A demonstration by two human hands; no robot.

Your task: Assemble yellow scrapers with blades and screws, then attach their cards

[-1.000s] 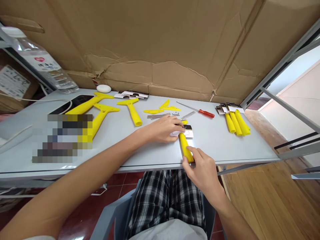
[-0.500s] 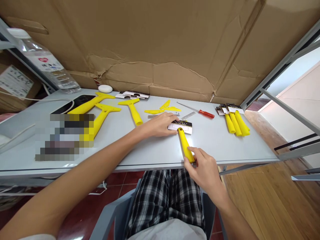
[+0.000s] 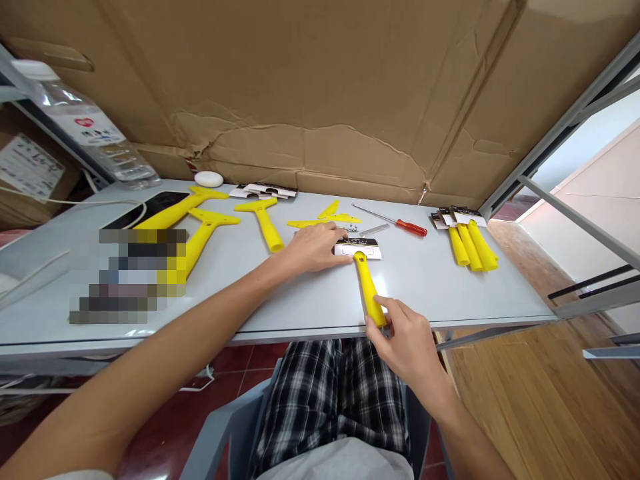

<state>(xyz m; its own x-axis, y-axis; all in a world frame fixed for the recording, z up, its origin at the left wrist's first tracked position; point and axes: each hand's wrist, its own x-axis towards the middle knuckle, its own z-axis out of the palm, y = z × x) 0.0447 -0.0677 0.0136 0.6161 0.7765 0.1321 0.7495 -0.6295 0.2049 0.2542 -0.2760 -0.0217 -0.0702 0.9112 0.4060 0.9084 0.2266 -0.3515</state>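
Yellow handle (image 3: 367, 290) meeting a white card (image 3: 357, 249) on the bench (image 3: 440, 293).

Left to right: 3 yellow scrapers (image 3: 265, 227) lie beyond the left hand (image 3: 315, 248), which rests open, fingertips at the card's left edge. The handle's far end touches the card's near edge, its long axis tilting back from the bench's front edge. The right hand (image 3: 405, 337) is nearer the handle, its grip clenched on the near end between thumb and fingers. Further right lie a red screwdriver (image 3: 413, 228) and 3 packaged handles (image 3: 470, 248).

Loose scrapers (image 3: 267, 228) at left on the table (image 3: 310, 300), screwdriver (image 3: 413, 228) behind the card (image 3: 357, 250), bundled scrapers (image 3: 470, 250) at right, cardboard sheet (image 3: 310, 87) behind
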